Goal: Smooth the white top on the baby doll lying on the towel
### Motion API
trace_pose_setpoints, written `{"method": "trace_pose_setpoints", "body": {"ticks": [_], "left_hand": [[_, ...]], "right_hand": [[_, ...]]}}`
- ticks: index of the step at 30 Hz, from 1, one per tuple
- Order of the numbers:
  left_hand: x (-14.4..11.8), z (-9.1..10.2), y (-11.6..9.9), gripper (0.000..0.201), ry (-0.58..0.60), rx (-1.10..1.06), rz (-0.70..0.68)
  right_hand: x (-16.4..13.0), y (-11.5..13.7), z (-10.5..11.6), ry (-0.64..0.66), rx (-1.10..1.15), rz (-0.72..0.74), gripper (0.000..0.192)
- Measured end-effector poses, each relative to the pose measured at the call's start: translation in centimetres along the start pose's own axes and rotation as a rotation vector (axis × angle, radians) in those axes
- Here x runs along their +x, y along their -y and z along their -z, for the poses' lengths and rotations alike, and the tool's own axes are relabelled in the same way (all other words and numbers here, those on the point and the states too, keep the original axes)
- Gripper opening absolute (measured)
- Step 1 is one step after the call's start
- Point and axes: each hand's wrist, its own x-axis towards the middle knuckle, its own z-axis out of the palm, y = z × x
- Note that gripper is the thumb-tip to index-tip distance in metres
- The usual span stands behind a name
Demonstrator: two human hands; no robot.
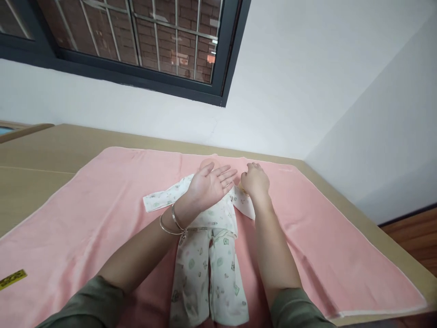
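Note:
A small white baby top (218,214) with a pale print lies spread out, and matching trousers (194,269) lie below it. Over the top's upper part, my left hand (212,186) is palm up with fingers stretched, holding nothing. Behind it shows part of a rounded pinkish shape (208,162), mostly hidden. My right hand (255,180) is at the end of the right sleeve (244,205), back of the hand toward me and fingers curled. A bit of something yellowish shows beside it; what the fingers hold, if anything, is hidden.
A pink cloth (112,205) with some wrinkles covers much of the wooden table (41,150). A yellow-and-black label (12,279) lies at the left. White walls (290,82) and a dark-framed barred window (136,77) stand behind; brown wood (414,239) shows at the right.

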Motion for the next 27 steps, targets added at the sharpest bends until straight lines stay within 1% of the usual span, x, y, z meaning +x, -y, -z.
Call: {"method": "trace_pose_setpoints", "body": {"ticks": [3, 5, 8, 10, 13, 15, 22, 27], "left_hand": [[-1.1, 0.2, -1.8, 0.063, 0.004, -0.04, -0.074], [-1.9, 0.2, -2.9, 0.063, 0.011, -0.062, -0.079], [-3.0, 0.4, -3.9, 0.062, 0.032, -0.13, -0.078], [-3.5, 0.6, -4.3, 0.062, 0.052, -0.237, -0.09], [-3.9, 1.0, -4.6, 0.064, 0.07, -0.38, -0.072], [-3.9, 1.0, -4.7, 0.063, 0.068, -0.426, -0.047], [-3.8, 0.4, -4.4, 0.059, 0.018, -0.438, -0.025], [-3.9, 0.2, -4.1, 0.058, 0.011, -0.426, -0.015]], "right_hand": [[0.1, 0.8, 0.4, 0.002, 0.005, -0.075, 0.043], [0.1, 1.2, 0.5, 0.01, -0.002, -0.101, 0.041], [0.0, 1.4, 0.5, 0.019, -0.038, -0.088, 0.038], [-0.1, 1.5, 0.4, 0.01, -0.059, -0.083, 0.037], [-0.1, 1.5, 0.3, -0.006, -0.06, -0.096, 0.037], [-0.2, 1.5, 0.3, -0.006, -0.056, -0.1, 0.038], [-0.2, 1.0, 0.3, -0.013, -0.022, -0.105, 0.039], [-0.3, 0.8, 0.6, 0.003, 0.018, -0.102, 0.042]]}}
